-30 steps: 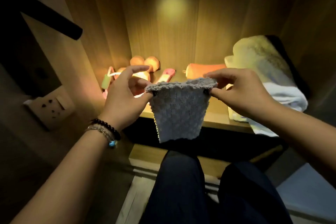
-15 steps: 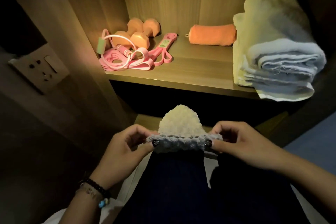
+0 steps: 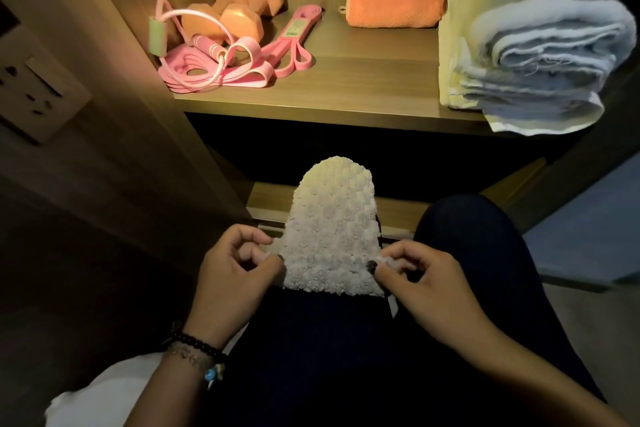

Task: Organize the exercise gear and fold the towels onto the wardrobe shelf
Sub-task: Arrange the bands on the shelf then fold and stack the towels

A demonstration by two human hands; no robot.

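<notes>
The person's lap, in dark trousers [image 3: 346, 357], filled the near field. The left wrist carried a beaded bracelet [image 3: 197, 345].

The left hand [image 3: 228, 274] pinched the left near corner of a small white textured towel [image 3: 332, 239]; its grip was clamped on the cloth, thumb against curled fingers. The right hand [image 3: 426, 281] pinched the right near corner in the same manner, grip clamped on the towel. The towel lay spread over the left knee, its near edge straight between the two hands and its far end rounded, pointing toward the wardrobe.

Beyond the towel, a lower wooden ledge [image 3: 398, 210] ran across under a dark opening. Above it sat the lit wardrobe shelf [image 3: 363, 80].

At the left front of the shelf lay a heap of pink resistance bands [image 3: 207, 71], with a pink jump rope [image 3: 211, 45] coiled on top; the cord carried a green sleeve [image 3: 157, 38]. A longer pink band [image 3: 294, 42] extended toward the back. Behind the heap, near the left rear corner, stood orange dumbbells [image 3: 242, 0].

At the centre rear lay a rolled orange towel [image 3: 394, 5]. At the right end a stack of folded towels [image 3: 540, 55], pale yellow and white, overhung the shelf's front edge.

A wall socket panel [image 3: 31, 90] was mounted at the left, outside the wardrobe.
</notes>
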